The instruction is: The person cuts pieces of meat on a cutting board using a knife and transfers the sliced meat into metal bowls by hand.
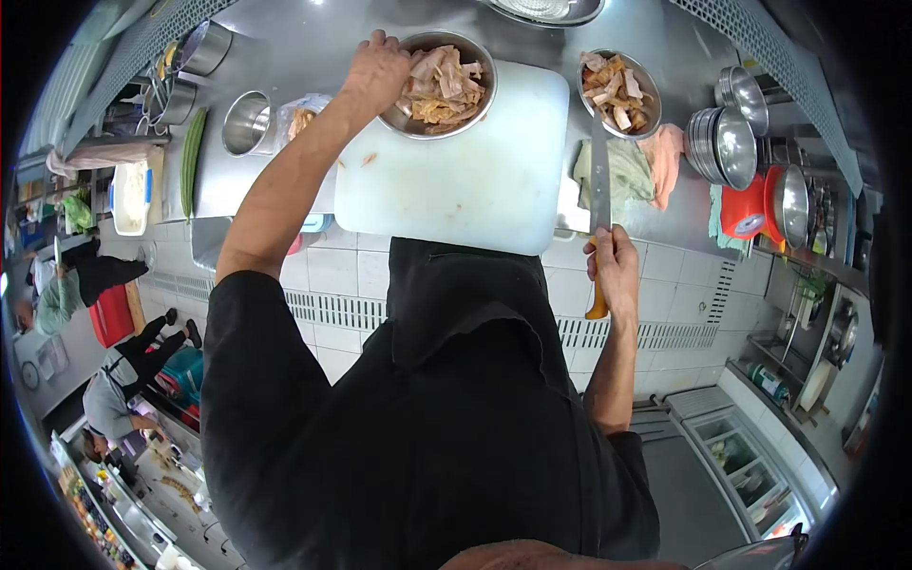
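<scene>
Meat pieces point(445, 87) are filling a steel bowl point(488, 74), which is sitting by the far edge of a white cutting board point(446, 190) on the worktop point(285, 52). The left hand point(380, 74) is curling its fingers at the rim; whether they're gripping, I can't tell. The right hand point(616, 271) is gripping a yellow-handled knife point(599, 180). Dial markings on the red scale point(741, 204) are looking too small to read.

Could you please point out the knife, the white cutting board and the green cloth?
Knife point(600, 190): head view, on the blade.
White cutting board point(456, 185): head view, on its bare top surface.
Green cloth point(629, 169): head view, on its folds beside the blade.
</scene>
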`<state>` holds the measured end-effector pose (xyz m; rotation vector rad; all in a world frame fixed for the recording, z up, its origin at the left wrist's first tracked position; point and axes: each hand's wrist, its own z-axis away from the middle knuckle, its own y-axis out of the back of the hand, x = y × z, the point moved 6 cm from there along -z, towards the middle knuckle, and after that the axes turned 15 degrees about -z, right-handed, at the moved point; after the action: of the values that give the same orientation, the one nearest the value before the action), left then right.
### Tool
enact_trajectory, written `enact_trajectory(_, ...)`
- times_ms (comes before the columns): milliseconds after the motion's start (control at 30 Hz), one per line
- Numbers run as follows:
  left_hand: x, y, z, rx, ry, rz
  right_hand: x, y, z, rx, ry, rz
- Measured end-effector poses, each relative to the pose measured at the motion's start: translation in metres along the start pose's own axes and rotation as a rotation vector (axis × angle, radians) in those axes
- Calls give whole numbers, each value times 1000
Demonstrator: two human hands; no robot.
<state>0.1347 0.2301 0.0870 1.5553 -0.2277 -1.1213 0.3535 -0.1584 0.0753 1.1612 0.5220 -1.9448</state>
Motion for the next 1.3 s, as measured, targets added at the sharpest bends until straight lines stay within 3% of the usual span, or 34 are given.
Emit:
enact_trajectory(67,-3,0,6,38,-39,62,10,-7,11,-13,-10,-1)
enact_trajectory(167,-25,-4,13,-49,141,403,24,-13,27,-16,-29,3)
enact_trajectory(267,-55,-35,25,-186,252,918,35,-17,42,-31,-51,4)
enact_trajectory(367,-46,-23,70,-289,311,1661,56,-23,53,-101,-105,0)
enact_trajectory(500,-10,-12,121,-230,294,2037,63,-47,69,-182,-198,51)
enact_trajectory(600,21,-7,156,-206,238,2073,63,-71,67,-273,-198,171)
enact_trajectory(767,53,-40,181,-214,338,1916,62,-117,54,-419,-221,375)
enact_trajectory(867,59,-36,194,321,288,1281,75,-121,34,-365,86,653)
enact_trajectory(900,66,-45,199,233,266,1255,61,-126,39,-324,107,687)
enact_trajectory(1000,61,-52,222,502,380,719,38,-138,55,-315,206,844)
enact_trajectory(1133,69,-58,232,14,667,1236,54,-152,55,-352,493,882)
enact_trajectory(1167,76,-51,228,18,593,1266,63,-156,51,-366,549,942)
enact_trajectory(1267,98,-47,212,331,261,1052,61,-170,50,-402,487,1056)
enact_trajectory(1300,101,-42,209,323,205,1109,62,-174,46,-410,518,1053)
